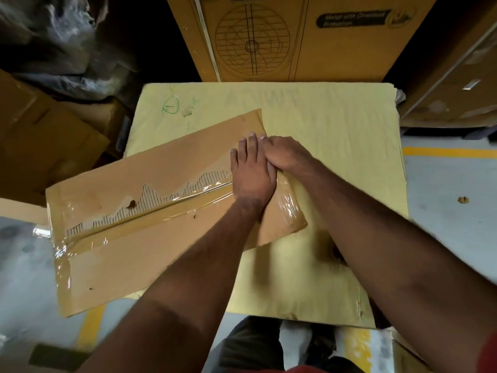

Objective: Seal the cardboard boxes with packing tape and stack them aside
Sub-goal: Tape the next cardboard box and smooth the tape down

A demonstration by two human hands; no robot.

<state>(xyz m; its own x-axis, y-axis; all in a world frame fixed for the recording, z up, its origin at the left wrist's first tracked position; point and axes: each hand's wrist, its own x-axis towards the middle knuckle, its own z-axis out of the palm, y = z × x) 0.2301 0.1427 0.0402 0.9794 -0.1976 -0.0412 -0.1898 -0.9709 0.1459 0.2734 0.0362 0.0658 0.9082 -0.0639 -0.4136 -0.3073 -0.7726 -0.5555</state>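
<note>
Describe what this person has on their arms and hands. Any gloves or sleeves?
No gloves: both the left hand and the right hand are bare, with no rings or watch visible. The forearms are uncovered too. A bit of red sleeve shows at the right arm's frame edge.

Two hands are in view, the left hand and the right hand, both laid flat on one brown cardboard box that lies flattened. One strip of clear packing tape runs along its seam, with further clear tape wrapped over each of its two ends. Under it lies one large yellow cardboard sheet. Behind stands one tall printed carton bearing one fan drawing. One green circled mark is on the yellow sheet. Two yellow floor lines show, one at right, one at lower left.
</note>
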